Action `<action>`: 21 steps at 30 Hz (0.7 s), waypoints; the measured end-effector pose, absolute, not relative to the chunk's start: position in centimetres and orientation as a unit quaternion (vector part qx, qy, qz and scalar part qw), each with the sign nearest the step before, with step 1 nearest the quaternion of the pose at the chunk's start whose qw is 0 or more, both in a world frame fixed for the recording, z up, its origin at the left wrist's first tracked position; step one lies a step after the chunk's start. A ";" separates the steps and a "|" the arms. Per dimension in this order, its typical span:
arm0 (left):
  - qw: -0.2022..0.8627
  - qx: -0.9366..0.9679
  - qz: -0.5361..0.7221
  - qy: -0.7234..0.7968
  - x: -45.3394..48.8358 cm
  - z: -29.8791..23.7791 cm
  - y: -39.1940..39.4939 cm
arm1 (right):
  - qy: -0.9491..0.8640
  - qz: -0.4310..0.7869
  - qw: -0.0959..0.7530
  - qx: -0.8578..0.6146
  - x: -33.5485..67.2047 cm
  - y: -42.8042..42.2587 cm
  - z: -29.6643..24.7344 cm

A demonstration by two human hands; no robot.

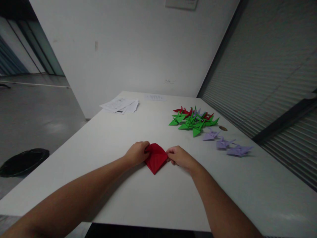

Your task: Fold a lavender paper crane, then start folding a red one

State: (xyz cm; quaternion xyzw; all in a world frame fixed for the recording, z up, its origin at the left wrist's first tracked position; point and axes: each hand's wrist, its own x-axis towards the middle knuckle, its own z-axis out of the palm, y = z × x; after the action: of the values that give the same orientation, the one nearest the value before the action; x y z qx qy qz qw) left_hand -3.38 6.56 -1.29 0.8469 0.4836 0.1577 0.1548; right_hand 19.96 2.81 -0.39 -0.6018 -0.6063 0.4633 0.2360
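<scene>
A piece of red origami paper [156,159], folded with creases down its middle, is between my two hands just above or on the white table. One pointed corner faces toward me. My left hand [137,152] has its fingers closed on the paper's left edge. On the other side, my right hand [180,156] pinches the right corner between thumb and fingers. The underside of the paper is hidden.
Green paper cranes [190,123], with red ones [186,111] behind, cluster at the right back. Several lilac cranes [223,143] sit nearer, along the blinds' side. Printed sheets [120,105] lie at the back left. A black-lined bin [23,162] stands left of the table [99,195].
</scene>
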 end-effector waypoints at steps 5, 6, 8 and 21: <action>0.166 0.841 0.147 0.493 -3.2 -1.1 6.5 | -0.636 0.454 0.233 -0.578 20.1 2.8 -0.6; 0.168 0.841 0.148 0.493 -3.2 -1.1 6.5 | -0.641 0.453 0.232 -0.574 20.1 2.8 -0.6; 0.171 0.841 0.152 0.490 -3.2 -1.1 6.5 | -0.650 0.447 0.228 -0.571 20.1 2.8 -0.6; 0.187 0.864 0.173 0.434 -3.7 -1.7 6.8 | -0.718 0.420 0.179 -0.526 20.9 2.6 0.0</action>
State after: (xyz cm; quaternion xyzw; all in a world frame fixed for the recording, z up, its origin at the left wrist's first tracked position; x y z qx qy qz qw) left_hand -3.72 6.76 -1.69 0.8640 0.4343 0.1729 0.1871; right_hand 20.87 2.60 -0.05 -0.5260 -0.7178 0.4196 0.1792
